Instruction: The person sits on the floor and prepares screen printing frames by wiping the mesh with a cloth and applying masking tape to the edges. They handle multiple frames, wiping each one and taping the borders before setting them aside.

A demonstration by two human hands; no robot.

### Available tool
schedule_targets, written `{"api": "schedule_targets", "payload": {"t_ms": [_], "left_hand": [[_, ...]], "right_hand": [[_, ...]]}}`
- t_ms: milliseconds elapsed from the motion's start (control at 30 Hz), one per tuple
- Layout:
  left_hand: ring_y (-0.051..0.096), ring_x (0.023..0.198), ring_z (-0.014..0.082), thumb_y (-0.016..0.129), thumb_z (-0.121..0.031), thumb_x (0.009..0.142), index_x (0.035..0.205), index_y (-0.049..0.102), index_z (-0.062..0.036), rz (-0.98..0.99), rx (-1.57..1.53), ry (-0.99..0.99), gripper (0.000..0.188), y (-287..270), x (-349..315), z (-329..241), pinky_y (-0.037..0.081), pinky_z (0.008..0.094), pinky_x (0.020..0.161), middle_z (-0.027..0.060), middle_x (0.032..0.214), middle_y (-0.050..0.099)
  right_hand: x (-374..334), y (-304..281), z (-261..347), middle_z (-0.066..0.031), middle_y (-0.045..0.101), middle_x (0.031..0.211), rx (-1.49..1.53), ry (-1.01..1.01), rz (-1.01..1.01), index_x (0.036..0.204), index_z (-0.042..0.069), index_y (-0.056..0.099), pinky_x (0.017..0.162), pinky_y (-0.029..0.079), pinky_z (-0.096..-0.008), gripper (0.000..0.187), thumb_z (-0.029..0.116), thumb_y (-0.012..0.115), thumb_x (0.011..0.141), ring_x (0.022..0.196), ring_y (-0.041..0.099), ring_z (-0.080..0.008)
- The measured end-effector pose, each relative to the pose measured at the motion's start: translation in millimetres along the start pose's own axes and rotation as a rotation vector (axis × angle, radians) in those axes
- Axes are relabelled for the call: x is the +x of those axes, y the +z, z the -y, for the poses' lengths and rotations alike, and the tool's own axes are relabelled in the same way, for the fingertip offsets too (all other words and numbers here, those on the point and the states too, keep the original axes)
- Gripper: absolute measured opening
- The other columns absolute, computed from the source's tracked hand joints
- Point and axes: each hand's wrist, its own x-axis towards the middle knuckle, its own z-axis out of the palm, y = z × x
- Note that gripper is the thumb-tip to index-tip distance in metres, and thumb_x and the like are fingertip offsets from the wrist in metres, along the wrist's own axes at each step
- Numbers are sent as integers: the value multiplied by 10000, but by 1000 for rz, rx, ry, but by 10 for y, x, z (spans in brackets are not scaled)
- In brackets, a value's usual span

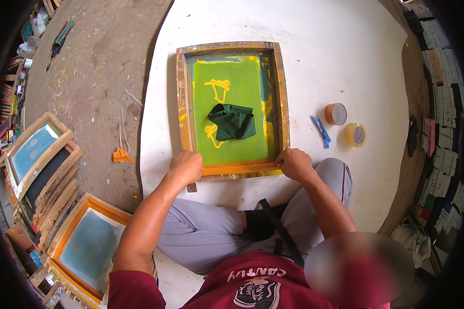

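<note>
A wooden screen-printing frame (232,169) lies in front of my crossed legs. Its mesh (237,77) is green, with two yellow outlined shapes on the left half and yellow smears along the edges. A crumpled dark green cloth (233,122) rests on the middle of the mesh. My left hand (186,167) is closed on the frame's near left corner. At the near right corner, my right hand (295,164) closes on the wood too, its fingers curled over the edge. The undersides of both grips are hidden.
Beneath the frame spreads a white sheet (345,62). To its right lie a blue cutter (321,132), a brown tape roll (336,114) and a clear yellowish tape roll (355,135). More screen frames (90,247) are stacked at the left, near an orange scrap (122,156) on the floor.
</note>
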Motion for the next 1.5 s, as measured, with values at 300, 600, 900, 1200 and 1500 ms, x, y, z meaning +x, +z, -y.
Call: {"api": "schedule_targets", "payload": {"t_ms": [300, 600, 900, 1200, 1500], "left_hand": [[761, 897, 358, 753, -109, 836, 880, 842, -123, 21, 34, -42, 101, -72, 52, -15, 599, 468, 824, 161, 881, 779], [757, 883, 369, 738, -126, 832, 847, 821, -80, -2, 64, -36, 96, 26, 125, 37, 593, 473, 802, 189, 860, 765], [766, 950, 366, 688, -101, 860, 923, 795, -16, 79, 94, -44, 150, -115, 103, -44, 604, 458, 827, 213, 955, 777], [768, 960, 358, 687, -120, 866, 942, 800, -24, 93, 115, -58, 166, -145, 97, -68, 599, 462, 836, 207, 982, 782], [764, 975, 362, 681, -130, 872, 968, 801, -32, 96, 112, -62, 183, -113, 121, -36, 578, 476, 864, 201, 995, 783]], "right_hand": [[44, -47, 14, -64, 801, 937, -11, -6, 1, 967, 239, 860, 810, 609, -435, 155, 228, 751, 858, 901, 757, -305], [70, -60, 32, -67, 801, 935, -31, 5, 16, 971, 247, 861, 823, 610, -434, 163, 229, 740, 863, 904, 758, -302], [64, -109, 44, -82, 801, 939, -38, -6, 31, 989, 246, 861, 821, 609, -432, 175, 230, 744, 860, 907, 757, -309], [69, -175, 77, -100, 792, 1044, -45, 7, 105, 1010, 243, 847, 856, 600, -456, 214, 215, 678, 882, 1006, 746, -340], [141, -73, 6, -57, 805, 940, -65, -13, 36, 974, 250, 861, 808, 613, -423, 177, 244, 741, 844, 893, 763, -295]]}}
